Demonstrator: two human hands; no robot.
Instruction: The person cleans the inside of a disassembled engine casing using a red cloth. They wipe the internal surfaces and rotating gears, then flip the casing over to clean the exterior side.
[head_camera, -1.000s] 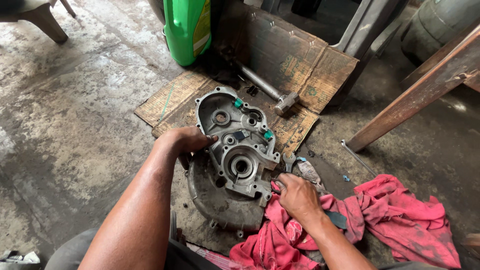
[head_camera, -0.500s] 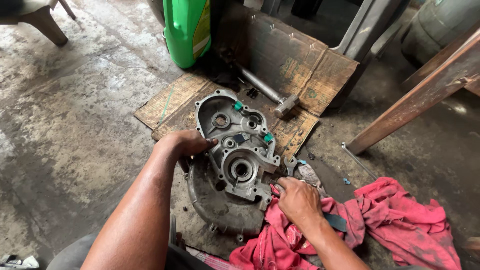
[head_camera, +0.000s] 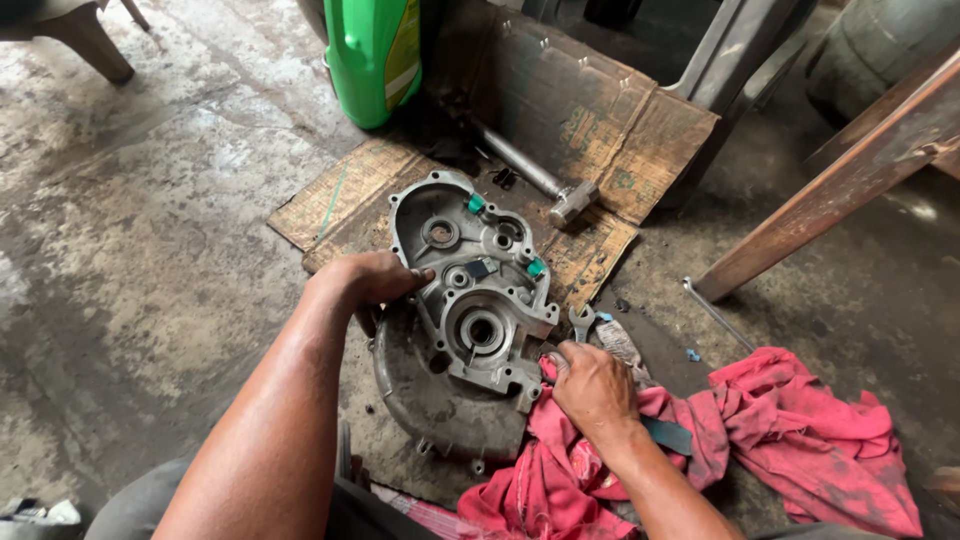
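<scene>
Head view: left hand (head_camera: 375, 280) grips the engine casing (head_camera: 470, 285) at its nine-o'clock rim; right hand (head_camera: 590, 385) clutches the red rag (head_camera: 800, 440) at five — cast metal, likely heavy, rigid, oily; best held by the rims.

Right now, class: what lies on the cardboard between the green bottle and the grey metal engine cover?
In the head view, a hammer lies between the green bottle and the engine cover, on the flattened cardboard, its metal head toward the cover.

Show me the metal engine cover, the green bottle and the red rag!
Metal engine cover (head_camera: 470, 290), head view, its ribbed middle.
Green bottle (head_camera: 372, 55), head view, its plain front.
Red rag (head_camera: 800, 440), head view, a bare fold on the right.
</scene>
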